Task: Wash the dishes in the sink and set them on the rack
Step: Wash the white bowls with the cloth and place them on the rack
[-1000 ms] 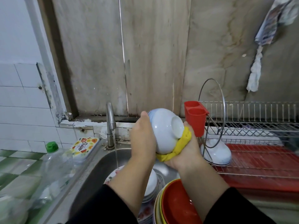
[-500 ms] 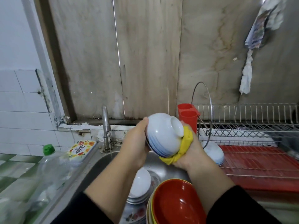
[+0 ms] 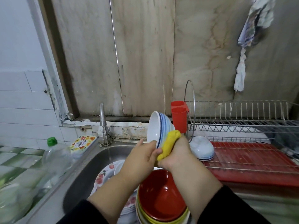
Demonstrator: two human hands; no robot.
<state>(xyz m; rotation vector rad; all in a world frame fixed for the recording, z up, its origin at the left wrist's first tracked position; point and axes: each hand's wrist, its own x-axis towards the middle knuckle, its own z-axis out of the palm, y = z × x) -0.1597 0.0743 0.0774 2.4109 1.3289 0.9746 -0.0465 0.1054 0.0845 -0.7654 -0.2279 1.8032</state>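
The only legible writing is a cursive word, apparently "Dople", on the floral-printed lid of a flat box (image 3: 83, 142) at the sink's (image 3: 97, 165) left rear corner; its reading is uncertain. Beside it on the counter (image 3: 14, 160) stands a clear plastic bottle (image 3: 55, 157) with a green cap, label not visible. The white bowl (image 3: 157, 127) with blue rim stripes is held on edge above the sink, opening facing left. The left hand (image 3: 139, 160) pinches its lower rim, thumb against the inside. The right hand (image 3: 176, 155) is clamped on a yellow sponge (image 3: 169, 143) pressed against the bowl's outer wall. The tap (image 3: 102, 120) runs a thin stream onto floral plates (image 3: 103, 175) in the basin. A stack of bowls topped by a red bowl (image 3: 161, 196) sits at the near edge, partly covered by both forearms. To the right, the wire rack (image 3: 242, 125) carries a red cup (image 3: 178, 117) at its left end and an upturned white bowl (image 3: 202, 149) over a red tray (image 3: 252, 160). A knotted rag (image 3: 240, 75) hangs on the wall.
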